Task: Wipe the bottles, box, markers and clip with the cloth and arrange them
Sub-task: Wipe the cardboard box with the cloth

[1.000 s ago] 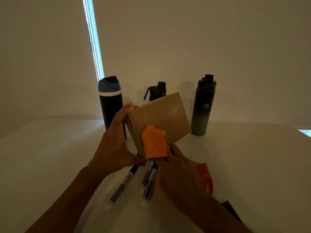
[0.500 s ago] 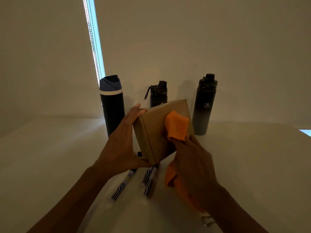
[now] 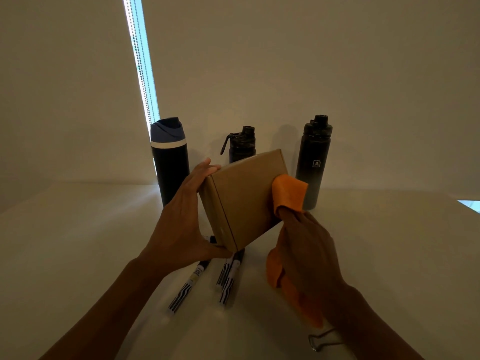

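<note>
My left hand (image 3: 181, 224) grips a brown cardboard box (image 3: 244, 198) by its left side, tilted above the table. My right hand (image 3: 309, 245) holds an orange cloth (image 3: 288, 193) and presses it against the box's right edge; the rest of the cloth hangs below my wrist. Three markers (image 3: 228, 276) lie on the table under the box. Three dark bottles stand at the back: a blue-capped one (image 3: 170, 162), a short one (image 3: 241, 144) partly hidden by the box, and a tall one (image 3: 315, 157). A binder clip's wire handle (image 3: 319, 339) shows under my right forearm.
The white table (image 3: 78, 242) meets a plain wall right behind the bottles. A bright window slit (image 3: 140, 61) runs down the wall at the left. A pale patch of light (image 3: 470, 205) sits at the table's right edge.
My right hand has swept the cloth across the box face from its lower left to its right edge. The box has turned slightly in my left hand.
</note>
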The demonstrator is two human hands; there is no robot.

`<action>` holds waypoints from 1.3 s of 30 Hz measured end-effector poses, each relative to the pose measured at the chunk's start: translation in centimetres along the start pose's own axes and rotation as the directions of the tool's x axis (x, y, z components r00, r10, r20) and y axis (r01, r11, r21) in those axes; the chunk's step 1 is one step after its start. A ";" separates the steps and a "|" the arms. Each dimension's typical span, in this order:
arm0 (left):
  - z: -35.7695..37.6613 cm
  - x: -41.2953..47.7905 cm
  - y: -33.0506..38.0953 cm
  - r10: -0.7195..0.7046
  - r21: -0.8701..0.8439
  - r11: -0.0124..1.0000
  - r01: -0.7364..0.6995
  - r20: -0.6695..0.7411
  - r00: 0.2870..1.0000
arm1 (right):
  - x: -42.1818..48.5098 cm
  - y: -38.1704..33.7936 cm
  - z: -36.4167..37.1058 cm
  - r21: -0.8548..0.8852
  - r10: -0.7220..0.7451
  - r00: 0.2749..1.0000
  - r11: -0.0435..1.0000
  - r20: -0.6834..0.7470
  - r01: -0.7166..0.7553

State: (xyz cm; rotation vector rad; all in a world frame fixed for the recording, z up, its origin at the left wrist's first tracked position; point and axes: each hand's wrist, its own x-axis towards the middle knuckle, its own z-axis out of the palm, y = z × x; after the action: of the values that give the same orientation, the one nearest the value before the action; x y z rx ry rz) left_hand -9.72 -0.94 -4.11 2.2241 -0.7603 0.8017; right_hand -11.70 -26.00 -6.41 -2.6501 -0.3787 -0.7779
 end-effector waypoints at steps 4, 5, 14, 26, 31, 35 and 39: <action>-0.1 0.1 -0.5 -0.028 0.031 0.999 0.028 -0.007 1.000 | -1.0 -3.1 0.0 0.004 -0.115 0.991 0.993 0.066 0.115; -0.1 0.0 -0.6 -0.038 0.031 0.999 0.038 0.001 0.999 | -1.1 -4.0 -0.1 0.005 -0.169 0.982 0.986 0.080 0.169; 2.0 -0.2 -1.6 -0.347 -0.094 0.931 0.352 0.070 0.935 | -1.2 -6.1 0.7 -0.111 -0.334 0.942 0.936 0.023 0.335; 2.4 -0.6 -0.5 -0.399 -0.021 0.908 0.419 0.263 0.878 | 0.3 -4.7 -0.2 -0.032 -0.150 0.988 0.988 0.021 0.150; 1.9 -0.7 0.5 -0.109 -0.008 0.994 0.111 0.132 0.985 | 0.9 -2.1 -0.4 -0.008 -0.061 0.992 0.998 -0.108 0.061; 1.7 -0.2 1.2 0.001 -0.034 0.999 0.000 0.054 0.999 | 1.8 0.1 -1.2 -0.065 0.032 0.993 0.997 -0.111 -0.039; 2.1 -0.7 0.2 -0.045 -0.074 0.996 0.049 0.058 0.997 | 2.1 1.0 -1.1 -0.076 0.087 0.993 0.993 -0.075 -0.093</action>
State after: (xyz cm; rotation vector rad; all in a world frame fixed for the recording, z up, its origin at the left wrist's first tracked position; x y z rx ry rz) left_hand -9.65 -2.38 -5.76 2.1967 -0.7497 0.6795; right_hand -10.14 -27.08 -4.59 -2.6824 -0.2120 -0.8730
